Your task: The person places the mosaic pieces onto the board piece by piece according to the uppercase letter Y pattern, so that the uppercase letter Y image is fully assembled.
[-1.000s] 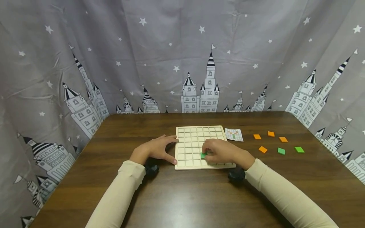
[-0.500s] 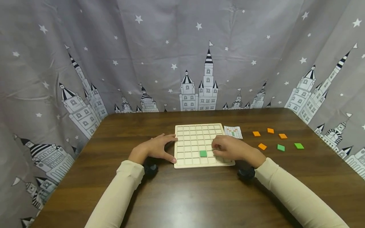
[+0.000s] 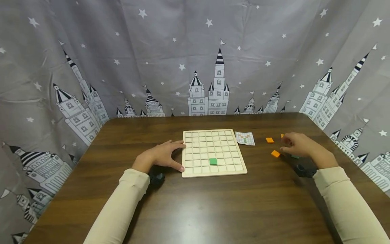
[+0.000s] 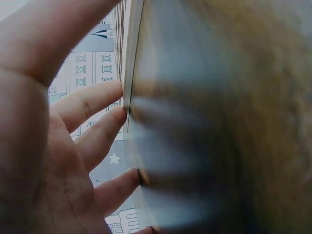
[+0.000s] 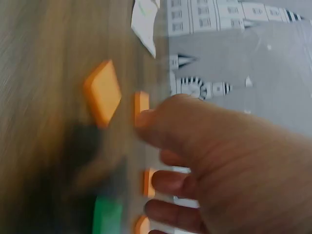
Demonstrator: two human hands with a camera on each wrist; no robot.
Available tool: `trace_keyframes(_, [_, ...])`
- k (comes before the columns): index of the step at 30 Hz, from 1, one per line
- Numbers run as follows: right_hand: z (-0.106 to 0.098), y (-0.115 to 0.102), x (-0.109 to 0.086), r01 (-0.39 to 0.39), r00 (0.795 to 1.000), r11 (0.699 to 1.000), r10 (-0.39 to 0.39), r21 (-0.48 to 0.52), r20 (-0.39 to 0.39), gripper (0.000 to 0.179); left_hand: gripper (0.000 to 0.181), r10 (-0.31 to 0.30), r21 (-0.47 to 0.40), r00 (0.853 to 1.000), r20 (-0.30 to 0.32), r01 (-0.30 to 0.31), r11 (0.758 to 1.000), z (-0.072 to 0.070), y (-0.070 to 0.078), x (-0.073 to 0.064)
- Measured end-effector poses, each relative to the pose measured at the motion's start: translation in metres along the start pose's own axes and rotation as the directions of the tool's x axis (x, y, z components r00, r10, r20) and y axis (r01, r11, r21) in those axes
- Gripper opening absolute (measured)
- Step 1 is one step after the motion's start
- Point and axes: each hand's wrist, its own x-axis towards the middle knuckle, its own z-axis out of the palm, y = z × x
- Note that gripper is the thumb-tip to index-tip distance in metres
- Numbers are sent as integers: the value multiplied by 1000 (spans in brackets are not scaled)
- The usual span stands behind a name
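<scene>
A pale wooden grid board [image 3: 195, 149] lies flat mid-table, with one green square tile [image 3: 213, 161] in a lower cell. Along its left edge, the left hand [image 3: 159, 156] rests with thumb and fingers spread; the left wrist view shows its fingertips [image 4: 117, 113] at the board's side. Over the loose tiles at right hovers the right hand [image 3: 300, 145], fingers loosely bent, nothing seen between them. Near its fingertips are an orange tile [image 3: 275, 154] and a partly covered green tile [image 3: 295, 157]. The right wrist view shows several orange tiles, one [image 5: 141, 105] by the thumb tip.
A small printed grid card [image 3: 245, 138] lies beside the board's upper right corner. Another orange tile [image 3: 269, 140] sits right of the card. Behind the brown wooden table [image 3: 195, 200] hangs a grey curtain [image 3: 137, 40] with castles and stars.
The right hand has let go of the green tile, leaving it in the board's cell, and moved right over the loose tiles. The left hand stays at the board's edge.
</scene>
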Motion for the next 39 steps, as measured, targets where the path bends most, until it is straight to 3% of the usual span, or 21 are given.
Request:
trace_keyframes(4, [3,14,-15,-48,997,999,48,-2,52,31,102,7,3,1000,-6,-7,1000,-2,-1,1])
trace_keyframes(10, [11,26,-27,-11,1000,1000,12,-25,21,25,102,12,-8,1000,0,-12,1000,-3,2,-1])
trace_keyframes(26, [13,25,-29,-23,999,1000,23,-16,-28,17,101,-1,-16,1000,-3,1,1000,-1,3,-2])
trace_keyframes(31, [8,14,-18,4,998,1000,-4,-7,-64,15,101,1,-8,1000,-5,-1,1000,-1,3,-2])
trace_keyframes(39, [5,-31,17,112,989,994,-114,-19,-97,18,100,0,-14,1000,-10,0,1000,0,1,-4])
